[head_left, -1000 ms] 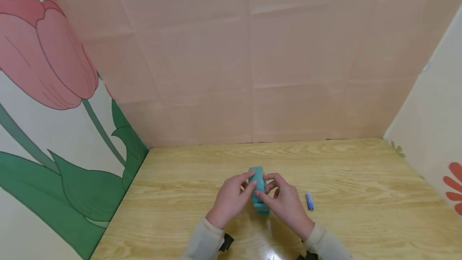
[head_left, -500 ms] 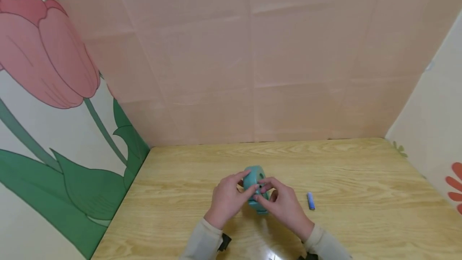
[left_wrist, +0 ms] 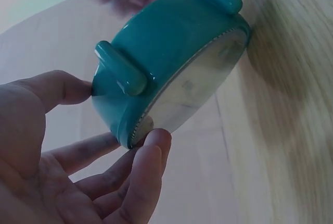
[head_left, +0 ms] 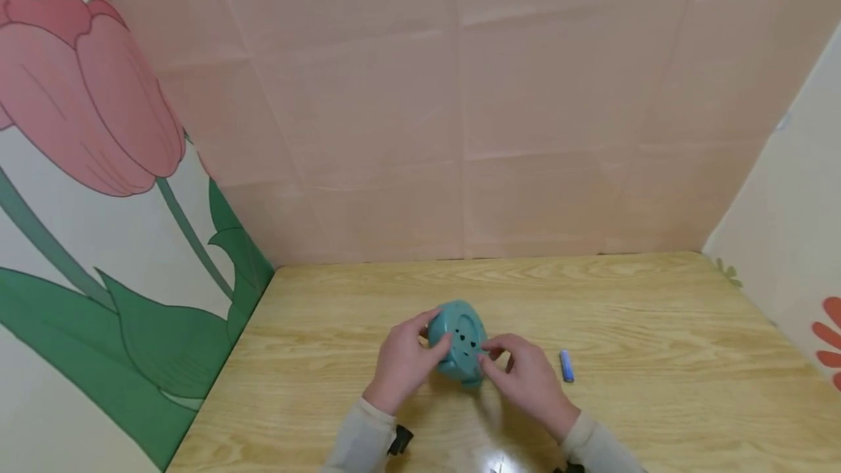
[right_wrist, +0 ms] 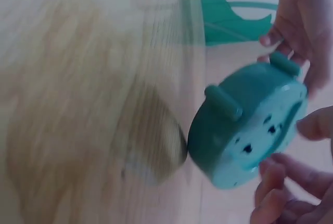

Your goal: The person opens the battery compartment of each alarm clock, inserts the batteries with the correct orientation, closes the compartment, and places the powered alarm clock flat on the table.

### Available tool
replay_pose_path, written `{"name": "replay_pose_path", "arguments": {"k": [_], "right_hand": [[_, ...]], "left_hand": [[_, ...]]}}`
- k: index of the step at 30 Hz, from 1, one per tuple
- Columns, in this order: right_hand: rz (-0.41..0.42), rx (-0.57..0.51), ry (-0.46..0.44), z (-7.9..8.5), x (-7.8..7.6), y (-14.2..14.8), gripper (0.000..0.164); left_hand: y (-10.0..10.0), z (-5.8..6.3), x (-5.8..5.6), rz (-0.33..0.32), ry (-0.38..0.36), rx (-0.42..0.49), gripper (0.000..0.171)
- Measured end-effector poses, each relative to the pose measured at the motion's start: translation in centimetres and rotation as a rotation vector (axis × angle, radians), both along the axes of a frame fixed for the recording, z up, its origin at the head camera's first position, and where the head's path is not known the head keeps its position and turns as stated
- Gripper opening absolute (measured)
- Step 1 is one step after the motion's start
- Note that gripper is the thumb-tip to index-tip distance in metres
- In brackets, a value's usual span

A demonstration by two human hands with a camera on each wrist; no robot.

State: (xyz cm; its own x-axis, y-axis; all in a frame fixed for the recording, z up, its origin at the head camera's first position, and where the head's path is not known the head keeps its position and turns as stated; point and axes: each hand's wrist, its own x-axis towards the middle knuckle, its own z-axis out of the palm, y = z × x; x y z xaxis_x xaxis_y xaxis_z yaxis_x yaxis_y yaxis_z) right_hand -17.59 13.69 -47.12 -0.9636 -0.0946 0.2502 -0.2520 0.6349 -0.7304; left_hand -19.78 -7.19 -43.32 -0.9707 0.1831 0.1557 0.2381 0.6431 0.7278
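Nearest are two pale sleeves (head_left: 364,436), with a black piece (head_left: 401,440) showing beside the left cuff and part of another by the right. The left hand (head_left: 402,363) holds one side of a round teal case (head_left: 463,345), its thumb towards the back and its fingers at the edge of the pale front pane (left_wrist: 190,91). The right hand (head_left: 528,378) is at the opposite side, thumb and forefinger bent and close together at the rim; it is hard to tell whether they pinch it or only touch it. The case is between the two hands, over the middle of the desk (head_left: 328,327), tilted, its back turned up to show dark heart-shaped marks and a curved recess. Its two stubby feet (left_wrist: 119,69) point towards the person. Beyond the right hand, well apart from the case, a short blue cylinder (head_left: 566,366) lies on the wood-grain desk. Farther off hangs a creased pinkish sheet (head_left: 368,130), between a left wall painted with a pink tulip (head_left: 125,108) and a right wall bearing red petals (head_left: 829,341).
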Motion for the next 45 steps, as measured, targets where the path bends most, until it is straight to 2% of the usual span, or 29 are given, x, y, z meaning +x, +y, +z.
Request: {"name": "replay_pose_path", "arguments": {"k": [4, 8, 11, 19, 25, 33, 45], "right_hand": [[-0.065, 0.040, -0.095, -0.3, -0.4, 0.7, 0.029], [-0.079, 0.068, -0.166, -0.7, -0.7, 1.1, 0.042], [-0.084, 0.074, -0.190, -0.9, -0.8, 1.3, 0.045], [-0.104, 0.132, -0.157, -1.2, -1.2, 2.1, 0.046], [-0.109, 0.206, -0.114, -1.1, -1.4, 2.4, 0.044], [-0.086, 0.277, -0.068, -0.9, -1.5, 2.8, 0.044], [-0.078, 0.290, -0.049, -0.9, -1.7, 3.0, 0.046]], "left_hand": [[-0.6, -0.6, -0.3, -0.010, -0.058, 0.061, 0.050], [-1.0, -1.4, -0.5, -0.037, -0.119, 0.118, 0.051], [-1.0, -2.0, -0.8, -0.054, -0.160, 0.151, 0.050], [-0.7, -3.1, -1.3, -0.083, -0.211, 0.151, 0.051], [-0.5, -3.6, -1.2, -0.112, -0.219, 0.138, 0.047], [0.0, -3.9, -0.9, -0.121, -0.281, 0.104, 0.044], [0.3, -4.5, -1.2, -0.135, -0.269, 0.083, 0.043]]}}
